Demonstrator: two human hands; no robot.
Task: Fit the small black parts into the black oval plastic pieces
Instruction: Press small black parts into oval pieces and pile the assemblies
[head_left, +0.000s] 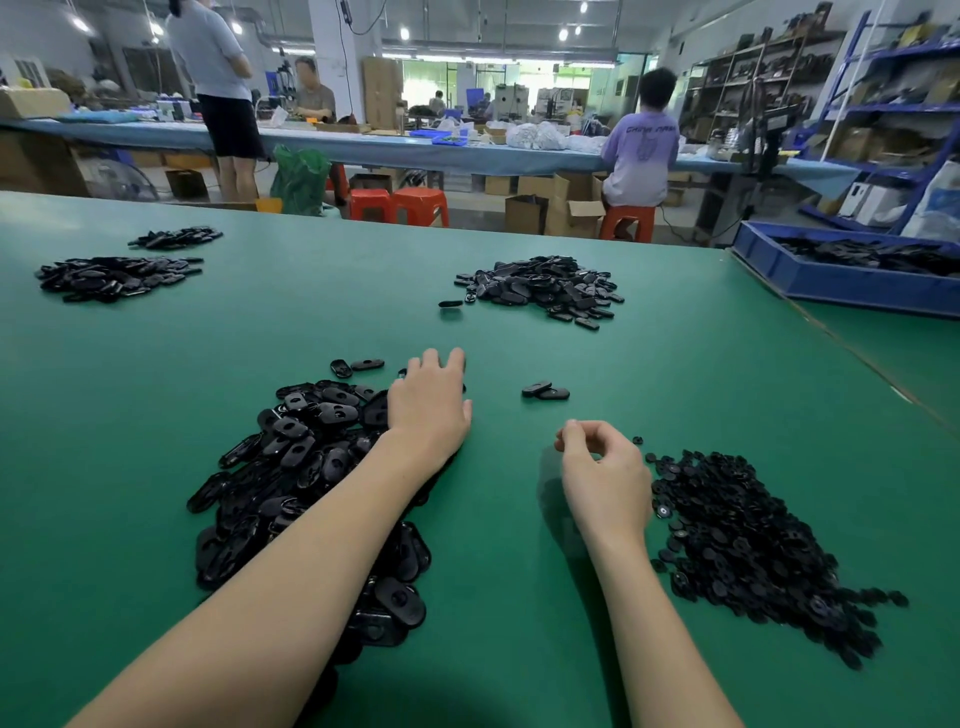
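— Oval plastic pieces, where do they lie?

— They lie on a wide green bench in a big workshop. The largest heap is near the front, on the left, and the left forearm lies across it. More heaps of black pieces are further away: one in the middle, two at the far left. Two single ovals lie apart between the hands and the middle heap.

— And the room around the bench?

— Behind it stands a long blue worktable with bags and boxes. One person sits there on a red stool, back to the camera, and another person stands at the left. Blue shelves fill the right wall, and a blue crate with black pieces rests on the right corner of the bench.

— The small parts?

— A flat heap of small black parts lies at the right front, just beside the right hand.

— What do the hands do?

— The left hand rests palm down at the far edge of the oval heap, with fingers reaching forward and relaxed. The right hand has the thumb and fingers curled together in a pinch; whether a part is between them I cannot tell.
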